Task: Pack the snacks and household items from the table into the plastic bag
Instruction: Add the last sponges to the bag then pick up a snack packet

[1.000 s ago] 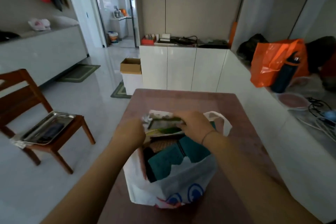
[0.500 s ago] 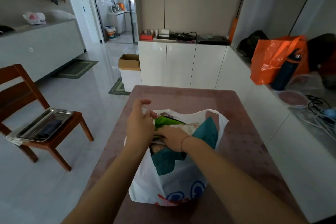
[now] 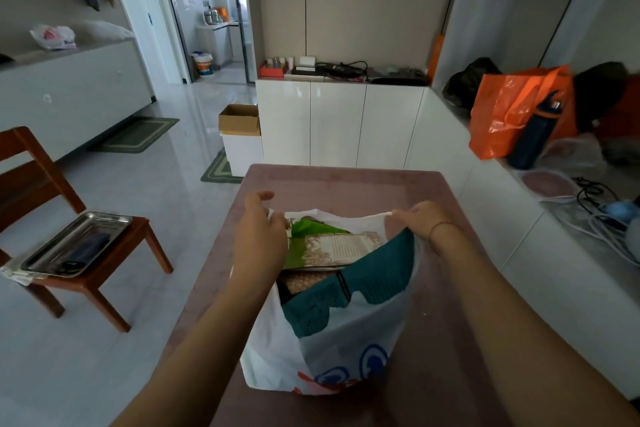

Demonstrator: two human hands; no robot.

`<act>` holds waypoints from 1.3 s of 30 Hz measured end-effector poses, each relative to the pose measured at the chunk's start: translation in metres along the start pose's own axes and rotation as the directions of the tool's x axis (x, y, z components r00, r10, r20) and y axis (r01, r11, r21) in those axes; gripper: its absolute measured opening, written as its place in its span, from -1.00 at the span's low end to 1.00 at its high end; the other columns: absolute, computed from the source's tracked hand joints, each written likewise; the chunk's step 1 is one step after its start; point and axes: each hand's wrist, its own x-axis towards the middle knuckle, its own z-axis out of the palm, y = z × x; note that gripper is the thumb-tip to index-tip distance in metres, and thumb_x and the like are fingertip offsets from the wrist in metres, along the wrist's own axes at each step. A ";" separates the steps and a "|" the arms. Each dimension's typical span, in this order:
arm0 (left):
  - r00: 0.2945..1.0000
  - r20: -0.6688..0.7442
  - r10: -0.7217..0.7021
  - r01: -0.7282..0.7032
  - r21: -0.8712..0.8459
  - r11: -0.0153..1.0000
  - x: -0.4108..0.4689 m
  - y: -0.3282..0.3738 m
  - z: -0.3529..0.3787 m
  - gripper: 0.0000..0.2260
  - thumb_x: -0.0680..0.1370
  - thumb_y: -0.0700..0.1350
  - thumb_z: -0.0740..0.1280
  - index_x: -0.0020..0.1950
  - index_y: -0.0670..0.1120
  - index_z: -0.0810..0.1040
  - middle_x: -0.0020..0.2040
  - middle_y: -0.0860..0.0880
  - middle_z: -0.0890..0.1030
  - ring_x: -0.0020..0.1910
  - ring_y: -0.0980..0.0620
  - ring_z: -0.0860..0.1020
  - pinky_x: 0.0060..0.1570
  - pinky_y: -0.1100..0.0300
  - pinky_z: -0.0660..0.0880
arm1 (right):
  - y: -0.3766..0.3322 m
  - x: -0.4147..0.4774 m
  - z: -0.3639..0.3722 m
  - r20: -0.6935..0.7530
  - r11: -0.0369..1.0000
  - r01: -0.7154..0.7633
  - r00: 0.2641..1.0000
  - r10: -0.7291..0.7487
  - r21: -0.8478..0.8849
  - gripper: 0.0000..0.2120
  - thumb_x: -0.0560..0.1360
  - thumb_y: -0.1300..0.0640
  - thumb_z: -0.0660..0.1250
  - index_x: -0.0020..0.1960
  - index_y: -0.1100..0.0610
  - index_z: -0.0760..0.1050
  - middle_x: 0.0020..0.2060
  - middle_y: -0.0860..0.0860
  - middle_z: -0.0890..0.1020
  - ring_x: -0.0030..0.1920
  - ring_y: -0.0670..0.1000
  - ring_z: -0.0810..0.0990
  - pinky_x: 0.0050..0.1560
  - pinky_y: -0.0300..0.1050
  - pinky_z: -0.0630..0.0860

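A white plastic bag (image 3: 332,350) with blue and red print stands on the pinkish-brown table (image 3: 349,184). Inside it I see a green snack packet (image 3: 304,236), a beige patterned box (image 3: 343,246), a teal cloth (image 3: 374,277) and a brown item below. My left hand (image 3: 258,236) pinches the bag's left handle. My right hand (image 3: 420,222) grips the right handle at the rim. The two hands hold the mouth of the bag spread wide.
A wooden chair (image 3: 79,253) with a steel tray (image 3: 78,244) stands left of the table. White cabinets run behind and along the right, where an orange bag (image 3: 509,111), a dark bottle (image 3: 535,132) and cables (image 3: 602,204) lie. A cardboard box (image 3: 240,120) sits beyond the table.
My right hand came out of the bag and moved right to the handle. My left hand took the left handle. The bag's mouth has been pulled open wider.
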 end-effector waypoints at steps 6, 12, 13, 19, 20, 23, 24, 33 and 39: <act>0.996 -0.079 0.030 -0.036 -0.082 0.996 0.001 0.023 -0.013 -0.74 0.62 -0.24 0.12 0.26 0.01 0.38 -0.04 -0.07 0.63 -0.22 0.10 0.56 -0.35 0.18 0.51 | -0.012 -0.029 -0.015 -0.170 0.766 0.369 0.928 -0.331 0.526 -0.65 0.58 0.10 0.21 -0.32 0.22 0.50 -0.44 0.06 0.46 -0.35 0.02 0.42 -0.14 -0.08 0.40; 0.967 -0.201 0.154 -0.187 -0.155 0.970 0.005 0.074 -0.047 -0.74 0.61 -0.19 0.17 0.28 0.03 0.40 -0.09 -0.05 0.65 -0.19 -0.16 0.57 -0.24 0.15 0.47 | -0.040 -0.073 -0.068 -0.294 0.537 0.514 0.847 -0.443 0.670 -0.75 0.54 0.09 0.26 -0.28 0.14 0.54 -0.54 -0.08 0.48 -0.41 -0.04 0.42 -0.09 -0.16 0.41; 0.963 -0.206 0.177 -0.212 -0.162 0.964 0.006 0.081 -0.047 -0.74 0.61 -0.19 0.17 0.27 0.03 0.40 -0.10 -0.04 0.65 -0.27 -0.05 0.52 -0.23 0.14 0.47 | -0.044 -0.078 -0.076 -0.323 0.541 0.543 0.832 -0.452 0.642 -0.75 0.53 0.11 0.28 -0.30 0.15 0.52 -0.54 -0.08 0.49 -0.41 -0.05 0.43 -0.08 -0.16 0.43; 0.975 -0.123 0.185 -0.201 -0.130 0.971 0.000 0.075 -0.015 -0.75 0.59 -0.25 0.14 0.21 0.00 0.41 -0.22 -0.04 0.62 -0.46 0.11 0.38 -0.54 0.28 0.31 | -0.022 -0.086 -0.066 -0.358 0.665 0.494 0.868 -0.344 0.559 -0.70 0.50 0.19 0.35 -0.40 0.14 0.43 -0.56 -0.03 0.49 -0.54 -0.17 0.44 -0.39 -0.37 0.43; 0.979 -0.096 0.179 -0.189 -0.106 0.976 -0.001 0.068 -0.007 -0.74 0.58 -0.27 0.14 0.22 -0.02 0.41 -0.24 -0.04 0.61 -0.46 0.10 0.40 -0.57 0.34 0.32 | -0.013 -0.086 -0.058 -0.345 0.680 0.466 0.883 -0.318 0.566 -0.70 0.50 0.20 0.35 -0.40 0.16 0.43 -0.55 -0.01 0.49 -0.54 -0.16 0.43 -0.40 -0.37 0.43; 0.994 -0.015 0.110 -0.110 -0.026 0.994 -0.005 0.043 0.011 -0.72 0.58 -0.28 0.14 0.25 -0.06 0.41 -0.27 0.01 0.59 -0.34 0.13 0.48 -0.46 0.33 0.38 | 0.011 -0.087 -0.035 -0.295 0.744 0.382 0.921 -0.255 0.548 -0.69 0.53 0.18 0.30 -0.37 0.22 0.43 -0.50 0.04 0.49 -0.51 -0.16 0.43 -0.35 -0.41 0.44; 0.996 0.013 0.089 -0.089 0.001 0.996 -0.008 0.035 0.016 -0.72 0.59 -0.27 0.14 0.27 -0.07 0.41 -0.27 0.02 0.59 -0.31 0.14 0.50 -0.42 0.28 0.38 | 0.018 -0.088 -0.027 -0.268 0.761 0.349 0.934 -0.236 0.546 -0.70 0.54 0.17 0.29 -0.35 0.22 0.43 -0.48 0.04 0.48 -0.47 -0.14 0.44 -0.32 -0.37 0.45; 0.987 0.001 0.163 -0.163 -0.035 0.986 0.005 0.025 0.027 -0.69 0.59 -0.27 0.16 0.31 -0.03 0.37 -0.25 -0.01 0.60 -0.26 0.14 0.51 -0.36 0.28 0.31 | 0.024 -0.085 -0.017 -0.383 0.694 0.431 0.893 -0.236 0.577 -0.71 0.53 0.19 0.30 -0.36 0.20 0.45 -0.46 0.00 0.50 -0.45 -0.21 0.43 -0.30 -0.52 0.41; 0.983 0.136 0.120 -0.126 0.039 0.991 0.003 0.015 0.035 -0.71 0.61 -0.21 0.16 0.33 -0.03 0.34 -0.18 -0.02 0.62 -0.20 0.15 0.55 -0.29 0.24 0.48 | 0.031 -0.082 0.001 -0.331 0.796 0.383 0.911 -0.244 0.469 -0.76 0.50 0.14 0.36 -0.32 0.15 0.42 -0.42 0.00 0.47 -0.38 -0.07 0.42 -0.36 -0.27 0.39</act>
